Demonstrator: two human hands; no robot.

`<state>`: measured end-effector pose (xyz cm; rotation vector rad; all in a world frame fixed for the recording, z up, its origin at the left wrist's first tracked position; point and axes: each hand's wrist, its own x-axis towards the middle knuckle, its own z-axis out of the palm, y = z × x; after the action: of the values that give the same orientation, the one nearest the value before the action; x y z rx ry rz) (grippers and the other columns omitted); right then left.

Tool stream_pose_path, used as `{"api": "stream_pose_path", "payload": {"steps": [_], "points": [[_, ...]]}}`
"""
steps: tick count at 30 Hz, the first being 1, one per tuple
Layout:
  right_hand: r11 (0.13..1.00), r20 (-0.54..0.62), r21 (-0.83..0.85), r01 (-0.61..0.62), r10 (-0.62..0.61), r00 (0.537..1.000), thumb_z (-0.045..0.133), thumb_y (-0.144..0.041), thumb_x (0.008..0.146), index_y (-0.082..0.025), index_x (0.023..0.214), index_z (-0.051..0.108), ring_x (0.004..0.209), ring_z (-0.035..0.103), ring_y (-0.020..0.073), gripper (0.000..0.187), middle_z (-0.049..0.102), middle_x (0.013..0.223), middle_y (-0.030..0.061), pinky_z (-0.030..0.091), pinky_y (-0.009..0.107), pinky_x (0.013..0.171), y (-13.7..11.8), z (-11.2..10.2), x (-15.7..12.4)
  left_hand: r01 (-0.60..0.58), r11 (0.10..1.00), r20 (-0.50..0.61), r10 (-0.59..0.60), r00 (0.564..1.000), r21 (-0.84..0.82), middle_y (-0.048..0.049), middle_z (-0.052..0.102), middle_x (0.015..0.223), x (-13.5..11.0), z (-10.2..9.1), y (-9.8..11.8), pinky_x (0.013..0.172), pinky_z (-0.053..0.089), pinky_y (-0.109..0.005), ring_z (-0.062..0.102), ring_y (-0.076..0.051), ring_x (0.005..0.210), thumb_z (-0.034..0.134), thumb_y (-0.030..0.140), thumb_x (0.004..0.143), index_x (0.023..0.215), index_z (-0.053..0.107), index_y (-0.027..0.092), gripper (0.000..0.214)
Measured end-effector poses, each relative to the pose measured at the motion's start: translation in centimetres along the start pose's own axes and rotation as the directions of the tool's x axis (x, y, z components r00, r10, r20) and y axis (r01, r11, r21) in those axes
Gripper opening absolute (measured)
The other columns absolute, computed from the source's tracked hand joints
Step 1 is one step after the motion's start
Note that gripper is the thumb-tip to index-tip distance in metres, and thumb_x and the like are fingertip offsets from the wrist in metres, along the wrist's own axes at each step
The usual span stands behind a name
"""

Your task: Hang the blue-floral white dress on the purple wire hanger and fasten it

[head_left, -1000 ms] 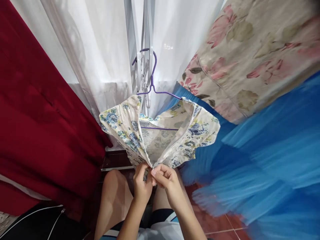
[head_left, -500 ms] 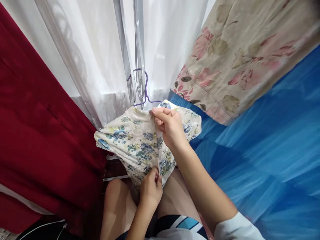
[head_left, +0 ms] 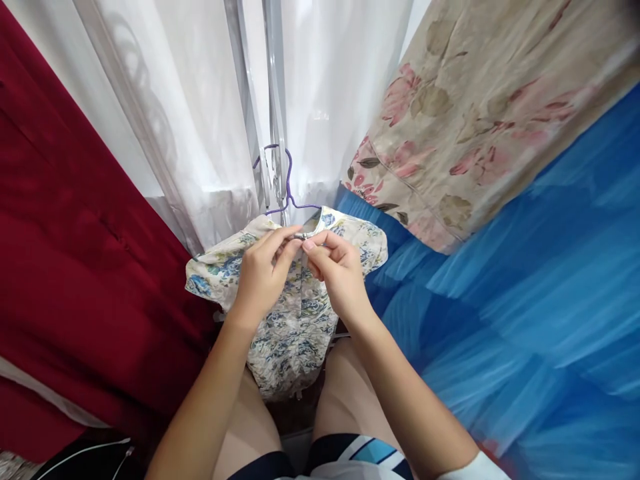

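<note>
Since the frame of half a second ago, our left hand (head_left: 260, 272) is moving up from the lower front of the floral garment (head_left: 295, 337) to its neckline, and our right hand (head_left: 343, 275) is staying there. Both hands are now meeting at the centre of the frame, thumbs and fingertips pinching the top edge of the garment. Between the fingertips we are exposing a dark, shiny detail (head_left: 301, 236), too small to identify. The garment is hanging at the middle of the frame from a purple hanger (head_left: 290, 179), its front edges drawn together below our hands. Its lower end is hanging between our thighs (head_left: 357, 393). The hanger hook is standing at pale vertical strips (head_left: 273, 80) in the upper centre; we cannot tell exactly how it is attached. White curtains (head_left: 195, 100) are hanging behind, red cloth (head_left: 90, 247) is filling the left side, and beige flowered cloth (head_left: 475, 120) is occupying the upper right, with blue fabric (head_left: 525, 320) spreading beneath it.
</note>
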<state>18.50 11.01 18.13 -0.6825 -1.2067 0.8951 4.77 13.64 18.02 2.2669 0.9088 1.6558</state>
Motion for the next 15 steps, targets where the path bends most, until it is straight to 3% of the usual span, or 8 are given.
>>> {"api": "stream_pose_path", "payload": {"steps": [3,6,8,10,12,14,15], "points": [[0.999,0.013,-0.031,0.039,-0.039,0.999,0.068,-0.041,0.087,-0.021,0.075,0.052,0.045,0.023,0.0071,0.028,0.032,0.05,-0.0104,0.016,0.024,0.046,1.4,-0.3,0.1,-0.042,0.995,-0.008,0.043,0.999,0.091,-0.0012,0.067,0.075,1.4,0.2,0.3,0.067,0.045,-0.025,0.06,-0.013,0.067,0.057,0.029,0.096,0.087,0.068,0.017,0.019],[0.995,0.019,-0.088,0.051,-0.05,0.999,0.066,-0.042,0.088,-0.022,0.076,0.05,0.046,0.021,0.0078,0.029,0.03,0.052,-0.01,0.015,0.024,0.047,3.3,-0.5,0.0,-0.018,0.997,-0.177,0.032,0.984,0.079,0.0003,0.065,0.067,1.1,0.0,0.4,0.066,0.046,-0.023,0.061,-0.012,0.064,0.059,0.028,0.094,0.082,0.067,0.017,0.018],[0.991,0.029,-0.133,0.035,-0.031,0.999,0.064,-0.04,0.089,-0.021,0.075,0.05,0.046,0.022,0.0081,0.028,0.03,0.052,-0.0098,0.015,0.025,0.048,4.2,-0.7,-0.5,0.026,0.998,-0.335,-0.007,0.942,0.053,0.0007,0.063,0.066,0.9,-1.0,-0.1,0.066,0.046,-0.023,0.06,-0.012,0.064,0.06,0.028,0.094,0.08,0.065,0.016,0.019],[0.982,0.041,-0.19,0.007,0.001,0.999,0.063,-0.038,0.091,-0.021,0.074,0.05,0.046,0.023,0.0081,0.027,0.03,0.052,-0.0096,0.015,0.025,0.048,4.7,-1.0,-1.3,0.091,0.996,-0.507,-0.074,0.859,0.01,0.0009,0.06,0.065,0.9,-2.7,-1.5,0.064,0.045,-0.023,0.058,-0.012,0.063,0.059,0.031,0.094,0.076,0.063,0.016,0.024],[0.966,0.058,-0.257,-0.011,0.026,0.998,0.061,-0.035,0.091,-0.02,0.073,0.051,0.048,0.025,0.0083,0.026,0.032,0.053,-0.009,0.017,0.025,0.049,4.7,-1.5,-2.3,0.146,0.985,-0.648,-0.173,0.742,-0.095,0.0019,0.055,0.063,0.6,-4.8,-3.7,0.06,0.043,-0.021,0.053,-0.01,0.06,0.059,0.034,0.094,0.07,0.058,0.016,0.03],[0.951,0.082,-0.309,-0.02,0.048,0.995,0.06,-0.034,0.093,-0.02,0.074,0.051,0.05,0.028,0.0086,0.025,0.035,0.055,-0.0083,0.021,0.025,0.05,4.6,-1.8,-3.5,0.156,0.936,-0.717,-0.343,0.607,-0.316,0.0039,0.048,0.062,-0.2,-6.6,-6.4,0.06,0.043,-0.02,0.048,-0.008,0.058,0.059,0.033,0.093,0.067,0.052,0.016,0.032],[0.945,0.096,-0.326,-0.025,0.06,0.994,0.059,-0.034,0.093,-0.019,0.075,0.052,0.05,0.03,0.0088,0.025,0.036,0.055,-0.008,0.022,0.025,0.051,4.5,-1.9,-4.0,0.161,0.863,-0.695,-0.485,0.53,-0.479,0.0051,0.044,0.06,-0.8,-7.1,-7.8,0.061,0.044,-0.019,0.047,-0.008,0.057,0.059,0.03,0.093,0.066,0.049,0.017,0.032]]}}
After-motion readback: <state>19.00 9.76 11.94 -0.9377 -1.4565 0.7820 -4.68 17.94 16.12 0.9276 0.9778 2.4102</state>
